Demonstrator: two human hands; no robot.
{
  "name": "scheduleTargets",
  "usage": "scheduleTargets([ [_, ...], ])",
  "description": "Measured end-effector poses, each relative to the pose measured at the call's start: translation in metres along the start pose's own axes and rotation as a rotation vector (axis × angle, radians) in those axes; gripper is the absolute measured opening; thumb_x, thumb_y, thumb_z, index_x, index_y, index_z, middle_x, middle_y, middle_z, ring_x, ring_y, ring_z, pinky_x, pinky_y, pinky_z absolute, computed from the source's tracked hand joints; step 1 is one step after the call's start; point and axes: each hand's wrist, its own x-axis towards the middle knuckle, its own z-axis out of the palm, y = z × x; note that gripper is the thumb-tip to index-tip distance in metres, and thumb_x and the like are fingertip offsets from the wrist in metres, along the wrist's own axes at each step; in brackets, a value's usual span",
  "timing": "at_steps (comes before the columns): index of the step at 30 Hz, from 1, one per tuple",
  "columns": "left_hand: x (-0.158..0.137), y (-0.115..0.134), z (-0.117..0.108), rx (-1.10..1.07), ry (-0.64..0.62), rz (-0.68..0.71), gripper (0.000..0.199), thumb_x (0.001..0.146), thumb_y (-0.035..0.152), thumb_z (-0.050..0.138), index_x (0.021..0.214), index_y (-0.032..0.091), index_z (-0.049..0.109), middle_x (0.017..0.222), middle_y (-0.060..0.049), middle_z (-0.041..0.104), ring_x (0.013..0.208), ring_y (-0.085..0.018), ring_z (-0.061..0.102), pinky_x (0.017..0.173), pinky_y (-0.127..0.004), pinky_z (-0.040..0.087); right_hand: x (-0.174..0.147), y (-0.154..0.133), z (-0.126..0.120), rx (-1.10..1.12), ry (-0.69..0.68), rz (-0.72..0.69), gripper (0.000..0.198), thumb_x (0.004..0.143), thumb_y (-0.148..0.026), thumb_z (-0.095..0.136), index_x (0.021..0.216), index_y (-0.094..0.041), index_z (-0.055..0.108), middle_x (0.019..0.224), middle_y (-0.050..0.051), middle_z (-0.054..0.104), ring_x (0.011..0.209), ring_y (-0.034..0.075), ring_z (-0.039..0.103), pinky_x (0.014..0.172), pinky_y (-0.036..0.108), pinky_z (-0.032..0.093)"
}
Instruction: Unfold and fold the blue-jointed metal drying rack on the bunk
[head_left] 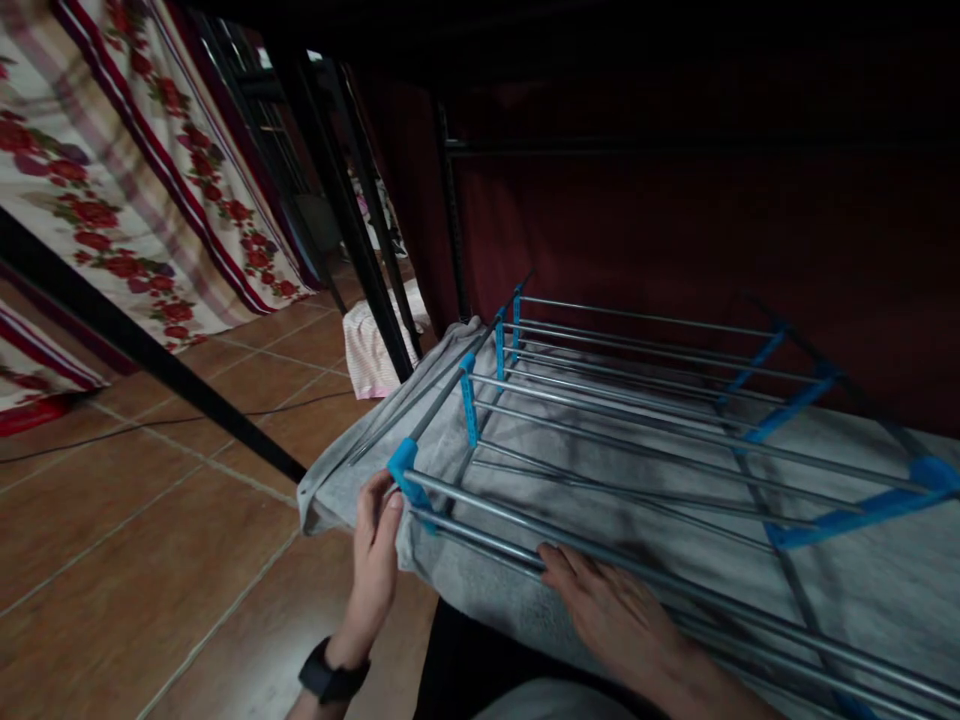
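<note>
I apparently steadied the rack (469, 405), left fingers (367, 508) closed round its blue corner (404, 459), front tube (487, 509) under my right fingers (561, 566), their closure unclear; shifting it likely needed both.

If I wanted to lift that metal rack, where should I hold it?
I'd hold the rack by its long front rail, coming from the near side, gripping at two spread-out spots. The rail is straight and slim, with open gaps beside it, probably leaving room to curl around. The right hand is close to it.
</note>
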Motion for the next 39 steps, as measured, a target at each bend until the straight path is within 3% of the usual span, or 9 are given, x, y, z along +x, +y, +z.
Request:
scheduleTargets([
  [3,0.023,0.000,0.011,-0.049,-0.214,-0.124,0.051,0.088,0.068,0.050,0.086,0.019,0.065,0.085,-0.006,0.066,0.083,-0.024,0.061,0.079,-0.035,0.050,-0.001,0.001,0.002,-0.022,0.042,-0.013,0.043,0.095,-0.012,0.050,0.137,-0.020,0.053,0.120,0.006,0.072,0.090,0.015,0.073,0.073,0.025,0.057],
  [7,0.028,-0.005,0.016,0.016,-0.196,-0.083,0.058,0.084,0.076,0.048,0.067,0.021,0.057,0.064,-0.002,0.056,0.061,-0.019,0.051,0.060,-0.033,0.046,-0.003,0.001,0.004,-0.022,0.081,-0.047,0.048,0.092,-0.008,0.048,0.139,-0.018,0.052,0.119,0.007,0.073,0.090,0.016,0.074,0.073,0.025,0.058],
  [14,0.038,-0.010,-0.002,0.132,-0.089,-0.044,0.062,0.085,0.078,0.043,0.065,0.022,0.057,0.065,-0.003,0.058,0.065,-0.021,0.053,0.064,-0.036,0.049,-0.011,0.046,-0.002,-0.033,0.050,0.000,0.051,0.095,-0.007,0.037,0.140,-0.023,0.055,0.120,0.006,0.074,0.084,0.017,0.075,0.069,0.026,0.057],
  [17,0.046,-0.005,-0.004,0.104,-0.107,-0.056,0.059,0.086,0.075,0.043,0.067,0.021,0.058,0.067,-0.004,0.060,0.066,-0.021,0.055,0.066,-0.036,0.051,-0.011,0.058,0.004,-0.034,0.118,-0.073,0.050,0.099,-0.013,0.037,0.145,-0.028,0.049,0.127,0.003,0.071,0.087,0.017,0.075,0.069,0.026,0.058],
  [22,0.045,-0.003,0.003,0.049,-0.110,-0.100,0.054,0.090,0.069,0.044,0.078,0.019,0.061,0.079,-0.007,0.066,0.074,-0.022,0.059,0.070,-0.036,0.051,-0.007,0.038,0.013,0.049,0.159,-0.043,0.054,0.095,-0.008,0.037,0.142,-0.032,0.052,0.126,0.000,0.072,0.098,0.018,0.074,0.072,0.027,0.059],
  [27,0.040,-0.005,0.013,-0.036,-0.180,-0.102,0.049,0.094,0.061,0.039,0.083,0.019,0.061,0.089,-0.010,0.067,0.085,-0.025,0.062,0.076,-0.038,0.052,-0.005,0.024,0.016,0.000,0.126,-0.143,0.055,0.095,-0.007,0.038,0.142,-0.031,0.054,0.137,-0.001,0.065,0.117,0.022,0.068,0.077,0.032,0.062],
  [29,0.039,-0.006,0.016,-0.096,-0.167,-0.124,0.049,0.093,0.062,0.039,0.084,0.019,0.060,0.088,-0.010,0.066,0.082,-0.025,0.062,0.075,-0.039,0.053,-0.004,0.020,0.020,0.014,0.124,-0.131,0.051,0.095,-0.010,0.040,0.138,-0.031,0.057,0.132,-0.001,0.069,0.110,0.022,0.071,0.076,0.030,0.062],
  [34,0.036,-0.011,0.022,-0.247,-0.120,-0.176,0.050,0.086,0.069,0.050,0.083,0.020,0.059,0.079,-0.007,0.063,0.072,-0.023,0.058,0.069,-0.039,0.052,0.003,0.013,0.026,0.087,0.090,0.051,0.036,0.101,-0.025,0.041,0.132,-0.029,0.061,0.111,0.002,0.077,0.080,0.019,0.076,0.068,0.026,0.059],
  [39,0.035,-0.011,0.024,-0.232,-0.107,-0.208,0.054,0.082,0.074,0.052,0.080,0.021,0.059,0.076,-0.007,0.061,0.070,-0.023,0.056,0.068,-0.040,0.051,0.010,0.009,0.018,0.121,0.036,0.083,0.034,0.103,-0.026,0.039,0.130,-0.028,0.061,0.102,0.000,0.079,0.075,0.018,0.076,0.063,0.024,0.057],
])
